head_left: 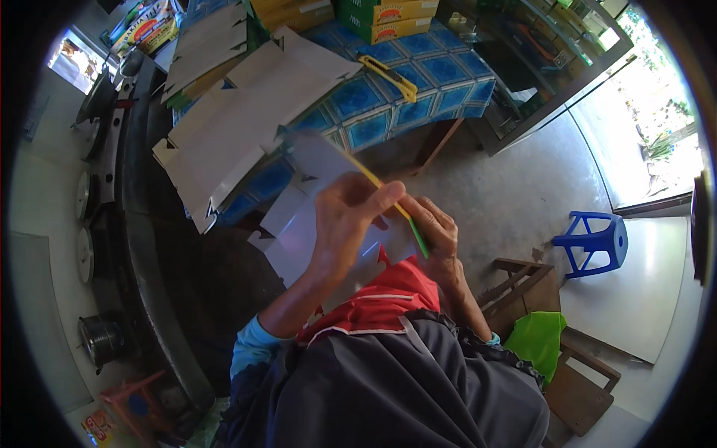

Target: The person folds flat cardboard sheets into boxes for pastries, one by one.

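Over my lap I hold an unfolded carton blank point(317, 155), its pale inner side toward the left and a yellow and green printed edge toward the right. My left hand point(343, 213) has its thumb on that edge and its other fingers behind the pale side. Against the coloured side, my right hand point(437, 228) is closed with bent fingers. More flat carton blanks point(239, 112) lie stacked, pale side up, on the table beyond my hands. A yellow box cutter point(388, 78) rests on the table to the right of that stack.
The table point(441, 71) has a blue checked cover. Green and yellow boxes point(392, 21) stand at its back. A blue stool point(597, 245) and a wooden chair point(523, 287) are on the right. Along the left runs a dark counter point(142, 224) with pots.
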`<state>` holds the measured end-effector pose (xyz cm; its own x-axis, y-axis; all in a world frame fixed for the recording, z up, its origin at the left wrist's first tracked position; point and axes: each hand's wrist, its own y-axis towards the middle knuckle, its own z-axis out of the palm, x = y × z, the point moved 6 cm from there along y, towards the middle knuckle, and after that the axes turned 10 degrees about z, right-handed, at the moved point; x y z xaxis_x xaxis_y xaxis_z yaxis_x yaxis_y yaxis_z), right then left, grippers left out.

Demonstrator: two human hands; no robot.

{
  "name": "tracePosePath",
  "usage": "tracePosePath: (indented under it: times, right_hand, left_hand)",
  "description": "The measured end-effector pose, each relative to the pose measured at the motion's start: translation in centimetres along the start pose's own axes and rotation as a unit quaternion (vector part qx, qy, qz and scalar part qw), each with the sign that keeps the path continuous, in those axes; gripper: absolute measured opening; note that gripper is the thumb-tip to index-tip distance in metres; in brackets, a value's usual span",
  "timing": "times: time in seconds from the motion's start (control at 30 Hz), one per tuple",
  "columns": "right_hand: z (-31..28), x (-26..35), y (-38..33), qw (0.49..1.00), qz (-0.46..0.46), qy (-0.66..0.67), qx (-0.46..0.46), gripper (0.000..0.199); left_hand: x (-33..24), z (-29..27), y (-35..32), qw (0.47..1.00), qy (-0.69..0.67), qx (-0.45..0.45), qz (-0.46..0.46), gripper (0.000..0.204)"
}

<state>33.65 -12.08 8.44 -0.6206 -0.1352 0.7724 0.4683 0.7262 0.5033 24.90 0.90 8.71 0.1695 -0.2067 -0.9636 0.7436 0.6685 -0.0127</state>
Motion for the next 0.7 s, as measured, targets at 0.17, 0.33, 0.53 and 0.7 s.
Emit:
tracePosePath:
  times: [0.17, 0.33, 0.53, 0.7]
  right_hand:
    - [-0.2, 0.0, -0.8, 0.997, 0.052, 0.017, 0.046, 0.072]
    - [-0.9, -2.3, -3.0, 0.965, 0.229, 0.127, 0.024, 0.078]
    - [-0.3, -4.5, -5.3, 0.867, 0.336, 0.367, -0.025, 0.074]
    - [-2.1, -0.6, -1.8, 0.961, 0.15, 0.214, 0.088, 0.065]
  left_hand:
    - [2.4, -1.2, 0.6, 0.992, -0.061, 0.02, -0.105, 0.031]
    - [2.4, 1.7, -0.9, 0.982, 0.055, 0.173, 0.047, 0.045]
    - [2.2, 1.6, -5.4, 0.848, 0.39, 0.209, 0.293, 0.045]
    - [-0.5, -0.8, -3.5, 0.921, 0.289, 0.233, 0.121, 0.028]
